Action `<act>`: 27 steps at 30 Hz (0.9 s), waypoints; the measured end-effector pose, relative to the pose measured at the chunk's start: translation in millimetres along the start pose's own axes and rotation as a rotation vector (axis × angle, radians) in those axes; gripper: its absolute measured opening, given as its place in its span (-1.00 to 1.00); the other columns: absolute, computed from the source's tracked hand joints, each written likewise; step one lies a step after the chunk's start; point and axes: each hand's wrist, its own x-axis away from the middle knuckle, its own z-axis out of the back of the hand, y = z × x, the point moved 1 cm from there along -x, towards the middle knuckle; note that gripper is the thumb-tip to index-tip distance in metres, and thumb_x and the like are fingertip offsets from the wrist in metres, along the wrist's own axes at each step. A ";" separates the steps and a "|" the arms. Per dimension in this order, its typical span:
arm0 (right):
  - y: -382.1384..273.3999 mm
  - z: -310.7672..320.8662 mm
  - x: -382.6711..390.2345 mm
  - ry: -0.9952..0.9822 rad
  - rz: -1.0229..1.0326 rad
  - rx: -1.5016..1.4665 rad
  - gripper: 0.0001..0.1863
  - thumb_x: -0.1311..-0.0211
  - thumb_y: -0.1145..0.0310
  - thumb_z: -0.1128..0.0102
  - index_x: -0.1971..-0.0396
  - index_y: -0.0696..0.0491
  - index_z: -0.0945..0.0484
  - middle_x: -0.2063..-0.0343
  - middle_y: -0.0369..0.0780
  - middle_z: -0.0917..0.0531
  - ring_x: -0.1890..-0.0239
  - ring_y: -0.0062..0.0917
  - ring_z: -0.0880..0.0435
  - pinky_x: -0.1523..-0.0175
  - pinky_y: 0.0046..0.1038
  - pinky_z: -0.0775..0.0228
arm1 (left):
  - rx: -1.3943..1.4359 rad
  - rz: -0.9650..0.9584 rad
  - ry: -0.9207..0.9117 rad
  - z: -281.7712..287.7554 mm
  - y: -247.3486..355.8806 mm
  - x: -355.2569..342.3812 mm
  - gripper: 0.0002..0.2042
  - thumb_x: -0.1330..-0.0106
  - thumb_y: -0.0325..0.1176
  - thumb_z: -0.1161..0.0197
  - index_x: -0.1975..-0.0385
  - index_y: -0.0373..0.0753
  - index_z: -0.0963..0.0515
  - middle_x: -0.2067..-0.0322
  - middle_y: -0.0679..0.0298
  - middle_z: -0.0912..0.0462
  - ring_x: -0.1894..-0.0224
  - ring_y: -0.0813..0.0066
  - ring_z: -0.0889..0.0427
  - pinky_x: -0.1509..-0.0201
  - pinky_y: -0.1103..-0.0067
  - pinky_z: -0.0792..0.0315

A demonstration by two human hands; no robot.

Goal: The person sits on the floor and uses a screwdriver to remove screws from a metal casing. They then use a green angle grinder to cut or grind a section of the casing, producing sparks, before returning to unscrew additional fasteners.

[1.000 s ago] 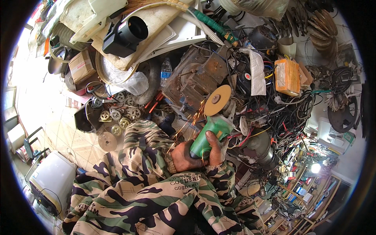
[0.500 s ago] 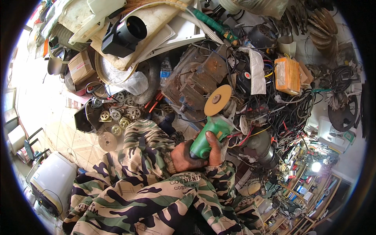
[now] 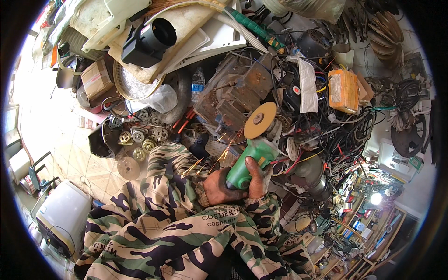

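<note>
A green angle grinder (image 3: 247, 163) with a tan disc (image 3: 260, 120) is gripped in both hands, the disc pointing away from me. My left hand (image 3: 218, 187) is closed around the rear of the body from the left. My right hand (image 3: 255, 179) wraps it from the right, its thumb lying along the casing. Orange sparks (image 3: 223, 151) fly from the disc's near-left edge toward my camouflage sleeve and leg. Just beyond the disc sits a rusty metal vise-like block (image 3: 233, 91). The spot where the disc meets the work is hidden behind the disc.
Tangled cables (image 3: 345, 135) and an orange-taped box (image 3: 343, 91) crowd the right. Several metal pulleys (image 3: 137, 136) and a loose round disc (image 3: 128, 168) lie on the tiled floor at left. A plastic bottle (image 3: 198, 84) stands behind, near a black blower-like part (image 3: 151, 42).
Sparks now stream from the disc toward the lower left; half a second ago there were none. Both hands and the grinder have barely moved.
</note>
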 end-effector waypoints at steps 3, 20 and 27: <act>5.4 5.2 -0.1 0.036 -0.021 0.030 -0.21 0.06 0.19 -0.52 -0.09 0.21 -0.25 0.21 -0.14 -0.55 0.22 -0.41 -0.57 0.13 -0.28 -0.45 | -0.006 -0.001 0.008 -1.0 -7.7 0.6 -0.33 0.11 -0.08 -0.54 0.05 -0.39 -0.49 0.25 -0.02 -0.67 0.18 0.13 -0.68 0.06 0.37 -0.51; -0.1 4.2 2.8 0.037 -0.011 0.087 -0.22 0.06 0.14 -0.52 -0.09 0.16 -0.30 0.16 -0.16 -0.48 0.20 -0.39 -0.54 0.17 -0.21 -0.44 | -0.025 0.045 0.016 -1.9 -14.2 0.3 -0.33 0.16 -0.06 -0.54 0.05 -0.33 -0.53 0.28 -0.04 -0.67 0.20 0.12 -0.69 0.07 0.37 -0.50; 11.4 7.5 1.7 0.101 0.069 0.081 -0.29 0.03 0.18 -0.50 -0.07 0.12 -0.33 0.18 -0.22 -0.49 0.22 -0.47 -0.53 0.16 -0.26 -0.44 | -0.069 0.030 0.111 -4.7 8.2 6.2 -0.37 0.17 -0.09 -0.54 0.08 -0.31 -0.55 0.29 -0.01 -0.67 0.21 0.10 -0.69 0.06 0.37 -0.50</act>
